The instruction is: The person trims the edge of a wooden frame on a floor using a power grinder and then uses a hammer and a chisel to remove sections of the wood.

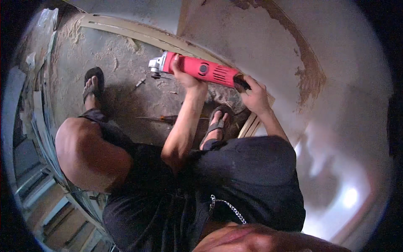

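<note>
A red angle grinder (214, 73) with a silver gear head (157, 64) is held above the floor between my knees, its head pointing left. My left hand (188, 79) grips the body from below, just behind the head, with the thumb up over the red casing. At the other end, my right hand (255, 95) is closed on the grinder's dark rear part (241, 82); some of its fingers are hidden. Under the gear head a small dark part shows, too unclear to name.
On the floor lie a screwdriver (166, 118) with a dark and orange handle, a small metal piece (140, 82) and wood shavings (111, 54). Pale wooden strips (126, 28) run along the far wall base. Long strips (40, 113) are stacked at left. A wall (348, 96) stands close on the right.
</note>
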